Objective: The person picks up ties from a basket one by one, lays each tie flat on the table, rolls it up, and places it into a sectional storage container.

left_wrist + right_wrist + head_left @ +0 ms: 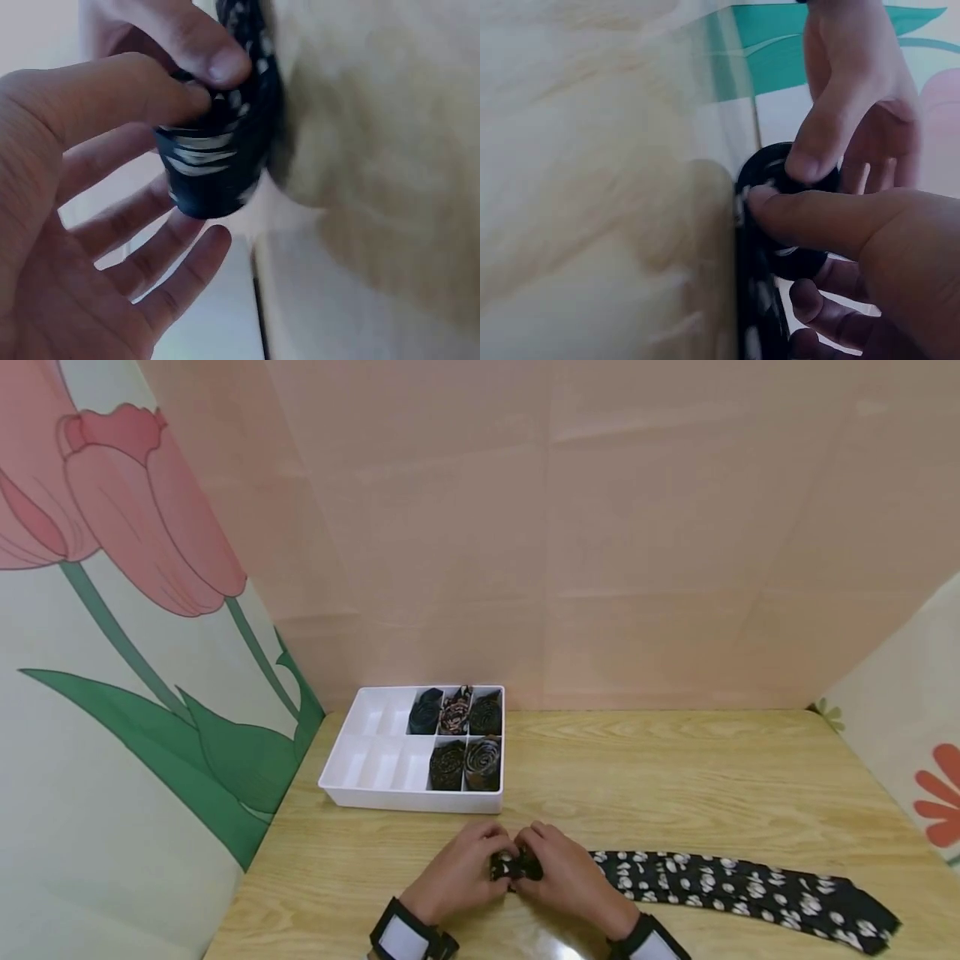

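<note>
A black necktie (720, 887) with white flower-like marks lies stretched rightward across the wooden table, its pointed end at the far right. Its left end is wound into a small roll (214, 176), held between both hands. My left hand (467, 870) grips the roll from the left, thumb pressed on its edge in the left wrist view. From the right, my right hand (564, 875) pinches the same roll, and its thumb (810, 214) lies across the coil in the right wrist view. Fingers partly hide the roll in the head view.
Behind the hands stands a white divided tray (408, 800). Several dark rolled neckties, among them a brown-patterned one (454, 717), sit in its right compartments; its left compartments hold nothing. A pinkish backdrop (547, 543) rises at the table's (675, 777) back edge.
</note>
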Available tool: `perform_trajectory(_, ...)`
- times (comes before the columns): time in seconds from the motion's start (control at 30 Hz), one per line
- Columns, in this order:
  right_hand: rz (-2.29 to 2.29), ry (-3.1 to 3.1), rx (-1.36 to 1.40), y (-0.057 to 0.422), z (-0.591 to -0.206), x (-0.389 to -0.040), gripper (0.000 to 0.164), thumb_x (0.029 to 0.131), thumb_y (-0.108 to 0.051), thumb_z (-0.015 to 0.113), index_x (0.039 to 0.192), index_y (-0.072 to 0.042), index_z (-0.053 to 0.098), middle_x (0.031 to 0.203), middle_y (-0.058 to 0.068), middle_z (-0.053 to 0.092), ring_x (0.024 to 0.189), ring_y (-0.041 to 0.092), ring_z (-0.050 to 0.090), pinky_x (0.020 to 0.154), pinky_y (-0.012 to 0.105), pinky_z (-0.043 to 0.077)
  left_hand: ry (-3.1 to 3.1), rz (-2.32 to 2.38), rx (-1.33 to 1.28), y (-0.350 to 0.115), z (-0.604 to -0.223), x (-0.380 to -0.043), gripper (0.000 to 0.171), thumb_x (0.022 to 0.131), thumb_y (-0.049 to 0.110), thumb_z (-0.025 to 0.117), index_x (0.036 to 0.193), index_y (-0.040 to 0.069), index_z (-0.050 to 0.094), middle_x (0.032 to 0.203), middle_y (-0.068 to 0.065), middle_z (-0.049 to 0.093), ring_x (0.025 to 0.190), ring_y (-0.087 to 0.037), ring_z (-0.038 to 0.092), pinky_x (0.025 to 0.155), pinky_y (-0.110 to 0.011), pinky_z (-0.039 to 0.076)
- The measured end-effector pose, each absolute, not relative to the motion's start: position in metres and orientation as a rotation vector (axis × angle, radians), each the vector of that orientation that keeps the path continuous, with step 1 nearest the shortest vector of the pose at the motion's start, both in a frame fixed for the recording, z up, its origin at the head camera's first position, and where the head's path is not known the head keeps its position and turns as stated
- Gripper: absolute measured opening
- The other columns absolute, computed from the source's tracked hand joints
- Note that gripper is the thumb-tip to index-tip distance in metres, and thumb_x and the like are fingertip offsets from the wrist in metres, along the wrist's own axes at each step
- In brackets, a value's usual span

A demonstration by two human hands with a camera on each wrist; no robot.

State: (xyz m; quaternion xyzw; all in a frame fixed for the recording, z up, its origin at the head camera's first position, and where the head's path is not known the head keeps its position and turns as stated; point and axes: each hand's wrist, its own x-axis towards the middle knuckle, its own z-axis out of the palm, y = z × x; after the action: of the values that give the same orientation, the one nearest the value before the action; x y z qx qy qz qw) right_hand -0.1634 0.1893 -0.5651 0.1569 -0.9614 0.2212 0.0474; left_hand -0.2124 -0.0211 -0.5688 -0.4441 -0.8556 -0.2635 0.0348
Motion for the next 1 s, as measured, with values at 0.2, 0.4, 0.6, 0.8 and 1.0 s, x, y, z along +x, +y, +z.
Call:
perform_trajectory(0.2, 0.631, -2.92, 0.467, 0.197, -0.567, -0.16, 0.048, 0.075, -0.037, 0.095, 0.114, -0.021, 0.07, 0.097, -0.012, 0.057, 0.089, 0.004, 0.055, 0.073, 0.027, 0.051, -2.626, -0.8, -1.384, -0.014, -0.573, -0.214, 0.033, 0.078, 0.015, 0.089, 0.106, 0.023, 0.075, 0.113, 0.009, 0.064, 0.109, -0.006, 0.06, 0.097, -0.021, 0.053)
perform_trajectory(0.4, 0.591, -2.912, 0.433, 0.204, -0.566, -0.157, 0.048, 0.073, -0.033, 0.096, 0.111, -0.019, 0.071, 0.095, -0.011, 0.056, 0.088, 0.005, 0.055, 0.074, 0.029, 0.054, -2.592, -0.796, -1.412, -0.006, -0.576, -0.217, 0.037, 0.079, 0.02, 0.09, 0.112, 0.023, 0.073, 0.116, 0.009, 0.064, 0.111, -0.007, 0.061, 0.099, -0.022, 0.054)
perform_trajectory(0.6, 0.602, -2.916, 0.431, 0.21, -0.56, -0.153, 0.046, 0.076, -0.035, 0.094, 0.113, -0.021, 0.07, 0.095, -0.011, 0.055, 0.087, 0.004, 0.053, 0.072, 0.027, 0.051, -2.649, -0.806, -1.404, -0.001, -0.567, -0.215, 0.035, 0.078, 0.019, 0.09, 0.109, 0.024, 0.075, 0.116, 0.009, 0.064, 0.112, -0.008, 0.059, 0.1, -0.024, 0.053)
perform_trajectory(0.8, 0.599, -2.949, 0.451, 0.215, -0.553, -0.15, 0.048, 0.076, -0.037, 0.094, 0.114, -0.021, 0.07, 0.097, -0.012, 0.055, 0.088, 0.003, 0.052, 0.072, 0.027, 0.051, -2.679, -0.787, -1.407, 0.003, -0.557, -0.208, 0.034, 0.078, 0.017, 0.089, 0.109, 0.022, 0.074, 0.118, 0.008, 0.064, 0.11, -0.007, 0.059, 0.097, -0.022, 0.053)
perform_trajectory(1.0, 0.601, -2.962, 0.428, 0.215, -0.548, -0.147, 0.046, 0.074, -0.032, 0.096, 0.11, -0.019, 0.07, 0.096, -0.011, 0.057, 0.088, 0.004, 0.054, 0.072, 0.028, 0.052, -2.674, -0.779, -1.414, 0.005, -0.556, -0.207, 0.037, 0.08, 0.022, 0.09, 0.114, 0.023, 0.074, 0.118, 0.008, 0.064, 0.111, -0.007, 0.06, 0.099, -0.023, 0.053)
